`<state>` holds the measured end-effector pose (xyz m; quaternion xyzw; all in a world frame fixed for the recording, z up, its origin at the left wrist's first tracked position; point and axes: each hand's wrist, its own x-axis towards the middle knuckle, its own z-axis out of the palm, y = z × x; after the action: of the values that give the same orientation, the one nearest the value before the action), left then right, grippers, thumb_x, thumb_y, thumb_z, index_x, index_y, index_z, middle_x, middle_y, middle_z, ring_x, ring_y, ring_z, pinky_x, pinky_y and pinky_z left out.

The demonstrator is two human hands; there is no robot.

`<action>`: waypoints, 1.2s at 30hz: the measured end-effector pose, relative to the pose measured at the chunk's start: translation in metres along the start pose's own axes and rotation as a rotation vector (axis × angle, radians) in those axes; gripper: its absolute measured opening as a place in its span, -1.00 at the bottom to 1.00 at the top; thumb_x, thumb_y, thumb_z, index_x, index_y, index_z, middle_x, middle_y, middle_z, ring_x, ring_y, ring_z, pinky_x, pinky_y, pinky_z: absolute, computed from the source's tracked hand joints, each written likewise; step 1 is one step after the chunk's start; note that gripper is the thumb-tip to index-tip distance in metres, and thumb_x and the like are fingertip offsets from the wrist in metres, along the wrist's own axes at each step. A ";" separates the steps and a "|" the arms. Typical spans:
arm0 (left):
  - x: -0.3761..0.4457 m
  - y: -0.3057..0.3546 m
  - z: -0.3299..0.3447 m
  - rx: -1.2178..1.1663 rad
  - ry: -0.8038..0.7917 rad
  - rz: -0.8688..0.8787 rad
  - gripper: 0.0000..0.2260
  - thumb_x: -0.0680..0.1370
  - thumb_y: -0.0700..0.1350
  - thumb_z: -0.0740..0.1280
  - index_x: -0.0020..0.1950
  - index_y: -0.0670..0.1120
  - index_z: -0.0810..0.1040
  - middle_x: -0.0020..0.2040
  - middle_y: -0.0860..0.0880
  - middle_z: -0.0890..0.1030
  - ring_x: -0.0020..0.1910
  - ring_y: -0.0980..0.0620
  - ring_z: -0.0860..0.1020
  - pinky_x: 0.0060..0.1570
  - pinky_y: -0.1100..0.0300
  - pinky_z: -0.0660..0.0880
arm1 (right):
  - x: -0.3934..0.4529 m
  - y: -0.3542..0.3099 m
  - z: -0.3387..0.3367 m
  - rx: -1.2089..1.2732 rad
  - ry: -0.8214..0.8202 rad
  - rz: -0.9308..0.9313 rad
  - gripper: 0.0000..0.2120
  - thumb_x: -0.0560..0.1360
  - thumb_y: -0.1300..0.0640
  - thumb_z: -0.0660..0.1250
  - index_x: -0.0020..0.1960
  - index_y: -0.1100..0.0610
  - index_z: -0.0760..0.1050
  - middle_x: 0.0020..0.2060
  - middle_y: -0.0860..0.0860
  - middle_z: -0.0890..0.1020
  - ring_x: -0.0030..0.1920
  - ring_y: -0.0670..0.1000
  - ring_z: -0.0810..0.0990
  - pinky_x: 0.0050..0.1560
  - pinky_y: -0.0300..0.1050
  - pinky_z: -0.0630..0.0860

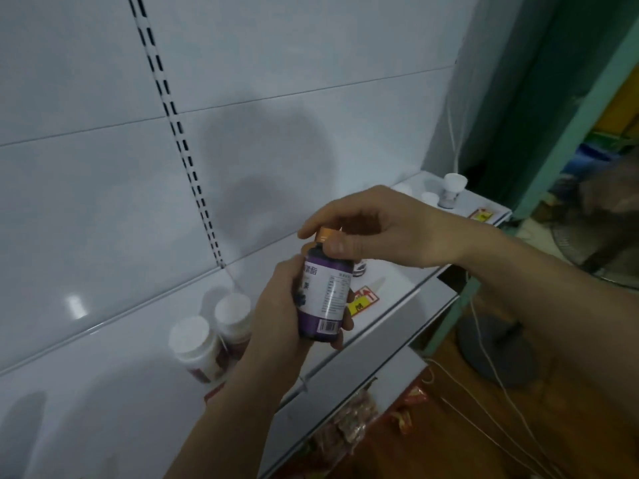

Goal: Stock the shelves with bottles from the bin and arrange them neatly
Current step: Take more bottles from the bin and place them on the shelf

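A dark bottle with a purple label (326, 299) and a gold cap is held upright above the white shelf (390, 316). My left hand (280, 312) grips its body from the left and below. My right hand (377, 229) pinches the gold cap from above with thumb and fingers. Two white-capped bottles (211, 340) stand side by side on the shelf to the left of my left forearm. Another dark bottle (360, 267) shows partly behind my right hand. At the shelf's far right end stands a white-capped bottle (451, 190) with a smaller white cap beside it.
A slotted upright rail (179, 133) runs down the white back panel. Red-and-yellow price tags (363, 300) lie on the shelf. Snack packets (356, 416) sit on the lower shelf. A fan base (498, 347) and white cords are on the wooden floor at right.
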<state>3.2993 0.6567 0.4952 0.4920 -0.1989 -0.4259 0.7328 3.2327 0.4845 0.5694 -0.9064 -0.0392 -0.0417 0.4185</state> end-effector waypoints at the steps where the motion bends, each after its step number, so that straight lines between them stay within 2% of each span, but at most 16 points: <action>1: 0.009 -0.001 0.006 0.021 0.022 0.011 -0.59 0.61 0.04 0.11 0.11 -0.26 0.55 -0.28 -0.22 0.60 -0.45 -0.12 0.55 -0.52 0.17 0.48 | -0.001 0.004 -0.009 -0.014 -0.011 0.007 -0.67 0.60 -0.03 0.36 0.30 0.08 0.58 0.09 0.03 0.68 0.10 0.16 0.67 0.03 0.22 0.64; 3: 0.027 -0.005 0.014 0.083 0.069 0.061 -0.61 0.65 0.00 0.10 0.18 -0.28 0.52 -0.23 -0.22 0.63 -0.40 -0.14 0.58 -0.45 0.14 0.51 | 0.002 0.012 -0.028 -0.054 -0.031 0.006 -0.67 0.58 -0.05 0.36 0.28 0.06 0.58 0.07 0.01 0.67 0.03 0.16 0.68 -0.04 0.22 0.65; 6: 0.050 -0.012 0.019 0.090 0.156 0.139 -0.73 0.68 -0.14 0.13 0.03 -0.24 0.57 -0.18 -0.17 0.66 -0.28 -0.06 0.63 -0.33 0.10 0.59 | 0.011 0.023 -0.057 -0.123 -0.065 -0.042 -0.75 0.58 0.01 0.37 0.23 0.04 0.58 0.07 -0.05 0.66 -0.03 0.14 0.68 -0.08 0.18 0.65; 8: 0.063 -0.015 0.016 0.123 0.176 0.192 -0.79 0.67 -0.22 0.18 0.08 -0.29 0.57 -0.05 -0.24 0.67 -0.13 -0.11 0.66 -0.20 0.11 0.62 | 0.018 0.034 -0.076 -0.150 -0.101 -0.069 -0.81 0.59 0.10 0.37 0.20 0.01 0.57 0.06 -0.11 0.65 -0.01 0.10 0.67 -0.05 0.10 0.65; 10: 0.070 -0.019 0.016 0.120 0.204 0.245 -0.72 0.60 -0.13 0.28 0.21 -0.27 0.56 0.10 -0.28 0.66 0.02 -0.20 0.66 -0.08 0.00 0.62 | 0.028 0.044 -0.091 -0.172 -0.160 -0.105 -0.79 0.58 0.17 0.38 0.19 -0.02 0.55 0.08 -0.13 0.64 0.03 0.10 0.67 -0.01 0.09 0.66; 12: 0.075 -0.020 0.017 0.116 0.236 0.284 -0.65 0.58 -0.05 0.30 0.29 -0.22 0.55 0.14 -0.25 0.66 0.12 -0.24 0.63 0.07 -0.11 0.59 | 0.042 0.051 -0.101 -0.179 -0.222 -0.139 -0.77 0.57 0.21 0.38 0.18 -0.02 0.56 0.09 -0.10 0.63 0.04 0.09 0.65 0.01 0.12 0.65; 14: 0.080 -0.017 0.020 0.143 0.291 0.356 -0.68 0.63 -0.06 0.29 0.31 -0.20 0.54 0.15 -0.21 0.67 0.14 -0.22 0.64 0.13 -0.11 0.58 | 0.057 0.056 -0.108 -0.179 -0.246 -0.170 -0.78 0.57 0.15 0.38 0.19 -0.04 0.56 0.10 -0.10 0.63 0.04 0.06 0.65 0.02 0.12 0.65; 17: 0.091 -0.013 0.021 0.192 0.403 0.428 -0.66 0.62 -0.01 0.25 0.32 -0.15 0.55 0.13 -0.16 0.68 0.11 -0.18 0.65 0.12 -0.11 0.59 | 0.084 0.060 -0.114 -0.187 -0.242 -0.216 -0.74 0.56 0.02 0.34 0.24 -0.05 0.56 0.11 -0.08 0.64 0.02 0.00 0.65 0.02 0.02 0.64; 19: 0.096 -0.012 0.020 0.195 0.473 0.451 -0.68 0.63 0.00 0.27 0.31 -0.13 0.56 0.14 -0.13 0.68 0.14 -0.19 0.63 0.17 -0.14 0.57 | 0.101 0.061 -0.114 -0.199 -0.267 -0.253 -0.77 0.58 0.03 0.35 0.23 -0.03 0.57 0.10 -0.07 0.64 0.01 -0.01 0.65 0.02 -0.01 0.64; 21: 0.098 -0.017 0.016 0.200 0.553 0.488 -0.71 0.64 -0.01 0.23 0.29 -0.08 0.57 0.15 -0.07 0.68 0.16 -0.10 0.64 0.22 -0.12 0.56 | 0.115 0.062 -0.112 -0.234 -0.312 -0.289 -0.80 0.60 0.11 0.37 0.22 -0.02 0.58 0.08 -0.09 0.65 0.01 -0.02 0.65 0.01 -0.03 0.63; 24: 0.099 -0.041 0.000 0.343 0.708 0.570 -0.69 0.71 -0.03 0.10 0.35 0.00 0.53 0.27 0.06 0.63 0.30 0.06 0.56 0.32 -0.04 0.48 | 0.132 0.068 -0.104 -0.350 -0.326 -0.353 -0.78 0.58 0.12 0.39 0.22 -0.06 0.57 0.05 -0.13 0.63 0.00 -0.07 0.63 -0.01 -0.17 0.58; 26: 0.101 -0.066 -0.012 0.453 0.823 0.566 -0.59 0.69 0.06 0.01 0.46 0.01 0.44 0.39 0.11 0.53 0.40 0.14 0.45 0.42 -0.06 0.38 | 0.142 0.076 -0.098 -0.442 -0.308 -0.410 -0.75 0.56 0.14 0.40 0.23 -0.04 0.57 0.01 -0.14 0.60 -0.02 -0.09 0.59 -0.01 -0.25 0.52; 28: 0.102 -0.090 -0.020 0.523 0.882 0.524 -0.50 0.66 0.19 -0.03 0.53 0.05 0.34 0.48 0.14 0.42 0.47 0.18 0.35 0.48 -0.11 0.29 | 0.151 0.085 -0.088 -0.532 -0.324 -0.440 -0.73 0.55 0.16 0.41 0.24 -0.01 0.57 -0.05 -0.19 0.54 -0.04 -0.15 0.54 0.00 -0.24 0.49; 32: 0.105 -0.115 -0.030 0.531 0.877 0.402 -0.41 0.59 0.35 -0.05 0.58 0.16 0.22 0.54 0.23 0.31 0.50 0.26 0.25 0.53 -0.10 0.20 | 0.168 0.104 -0.066 -0.616 -0.435 -0.411 -0.73 0.55 0.15 0.42 0.23 -0.04 0.56 -0.03 -0.14 0.52 -0.05 -0.15 0.49 0.10 -0.03 0.53; 36: 0.107 -0.116 -0.034 0.573 0.814 0.340 -0.44 0.62 0.32 -0.06 0.58 0.17 0.23 0.52 0.26 0.32 0.47 0.34 0.27 0.53 0.00 0.22 | 0.178 0.119 -0.042 -0.671 -0.557 -0.405 -0.71 0.54 0.13 0.42 0.23 -0.07 0.55 0.05 -0.08 0.55 0.00 -0.07 0.50 0.13 0.00 0.53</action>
<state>3.3339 0.5697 0.3634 0.7590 -0.0836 -0.0043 0.6457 3.4199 0.3820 0.5266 -0.9423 -0.3099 0.1116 0.0600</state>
